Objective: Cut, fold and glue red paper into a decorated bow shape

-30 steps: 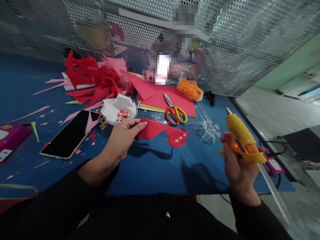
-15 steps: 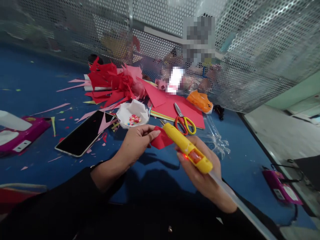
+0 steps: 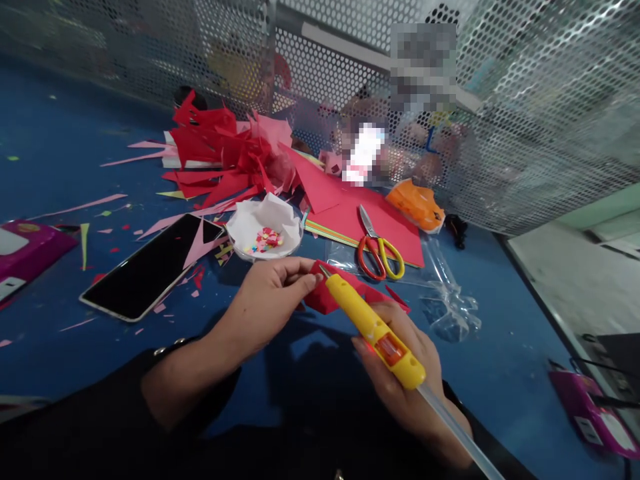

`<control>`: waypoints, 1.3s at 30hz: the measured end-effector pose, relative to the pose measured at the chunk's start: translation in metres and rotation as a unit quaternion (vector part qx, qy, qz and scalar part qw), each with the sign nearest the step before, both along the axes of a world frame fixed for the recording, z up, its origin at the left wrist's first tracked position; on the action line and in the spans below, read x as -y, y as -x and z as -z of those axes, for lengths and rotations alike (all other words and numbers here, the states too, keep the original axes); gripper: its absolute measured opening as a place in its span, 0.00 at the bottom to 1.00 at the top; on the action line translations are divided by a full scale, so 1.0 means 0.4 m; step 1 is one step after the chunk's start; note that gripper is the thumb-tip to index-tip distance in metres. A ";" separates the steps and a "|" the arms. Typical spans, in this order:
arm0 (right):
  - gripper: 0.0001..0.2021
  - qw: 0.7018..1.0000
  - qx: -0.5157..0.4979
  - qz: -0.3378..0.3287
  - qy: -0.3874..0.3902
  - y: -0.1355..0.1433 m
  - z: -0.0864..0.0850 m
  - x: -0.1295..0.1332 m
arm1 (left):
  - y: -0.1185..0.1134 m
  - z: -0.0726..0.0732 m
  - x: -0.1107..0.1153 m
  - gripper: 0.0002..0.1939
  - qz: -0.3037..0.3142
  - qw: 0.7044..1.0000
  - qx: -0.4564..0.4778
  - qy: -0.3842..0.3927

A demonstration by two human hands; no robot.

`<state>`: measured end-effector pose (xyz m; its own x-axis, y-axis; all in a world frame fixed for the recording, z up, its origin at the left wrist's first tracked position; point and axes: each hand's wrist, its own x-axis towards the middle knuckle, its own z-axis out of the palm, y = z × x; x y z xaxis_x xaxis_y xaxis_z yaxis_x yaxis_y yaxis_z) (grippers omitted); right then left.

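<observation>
My left hand (image 3: 270,303) pinches a folded piece of red paper (image 3: 323,303) between thumb and fingers. Wrapped around a yellow hot glue gun (image 3: 373,327) is my right hand (image 3: 410,367). A long clear glue stick (image 3: 457,430) sticks out of the gun's back end, and a red light glows by my fingers. The gun's nozzle points at the paper, close to my left thumb; whether it touches cannot be made out. Just beyond my left hand stands a clear bowl lined with white paper (image 3: 265,223), holding small coloured bits.
Scissors (image 3: 377,250) with red and yellow handles lie on red paper sheets (image 3: 400,223). A black phone (image 3: 150,270) rests at left among scraps. Behind are a red paper heap (image 3: 220,147), an orange packet (image 3: 417,203) and a perforated metal screen (image 3: 330,73). Purple packs (image 3: 37,257) sit at the sides.
The view has shifted slightly. The nozzle has come nearer my left fingertips, and more of the red paper shows behind the glue gun. Both hands keep their holds.
</observation>
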<state>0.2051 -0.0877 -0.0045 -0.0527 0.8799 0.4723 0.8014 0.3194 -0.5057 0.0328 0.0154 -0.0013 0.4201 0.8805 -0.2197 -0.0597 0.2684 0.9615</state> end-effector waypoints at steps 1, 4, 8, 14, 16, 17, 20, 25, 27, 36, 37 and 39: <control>0.02 1.000 0.004 -0.002 -0.002 0.001 -0.001 -0.001 | -0.001 -0.002 0.001 0.07 -0.001 1.000 0.003 -0.001; 0.01 1.000 0.007 0.000 -0.008 0.005 -0.005 -0.002 | -0.002 -0.006 0.004 0.06 -0.002 1.000 0.004 -0.007; 0.01 1.000 0.007 0.008 -0.009 0.004 -0.008 0.000 | 0.000 -0.006 0.005 0.06 -0.002 1.000 -0.016 -0.020; 0.02 1.000 0.016 -0.007 0.011 -0.005 -0.002 0.008 | -0.002 -0.007 0.006 0.06 0.004 1.000 0.005 -0.004; 0.03 1.000 0.021 -0.005 0.012 -0.005 0.000 0.009 | -0.002 -0.009 0.007 0.06 0.005 1.000 0.008 0.000; 0.03 1.000 0.023 0.000 0.010 -0.005 0.001 0.010 | -0.002 -0.011 0.008 0.06 0.004 1.000 0.006 0.000; 0.03 1.000 0.023 0.006 0.006 -0.001 0.003 0.011 | -0.002 -0.012 0.008 0.06 0.004 1.000 -0.007 -0.011; 0.04 1.000 0.014 0.005 0.010 0.001 0.002 0.011 | -0.002 -0.009 0.008 0.09 0.010 1.000 -0.016 -0.010; 0.04 1.000 0.017 0.003 0.004 0.000 0.001 0.010 | -0.002 -0.007 0.008 0.09 0.009 1.000 -0.015 -0.013; 0.04 1.000 0.028 0.005 0.000 -0.001 0.004 0.012 | 0.001 -0.008 0.009 0.07 0.011 1.000 0.006 -0.008; 0.04 1.000 0.028 0.003 -0.002 0.000 0.003 0.012 | 0.001 -0.008 0.009 0.07 0.012 1.000 0.010 -0.004; 0.04 1.000 0.026 0.004 0.000 0.000 0.003 0.010 | -0.001 -0.010 0.008 0.07 0.015 1.000 0.013 0.002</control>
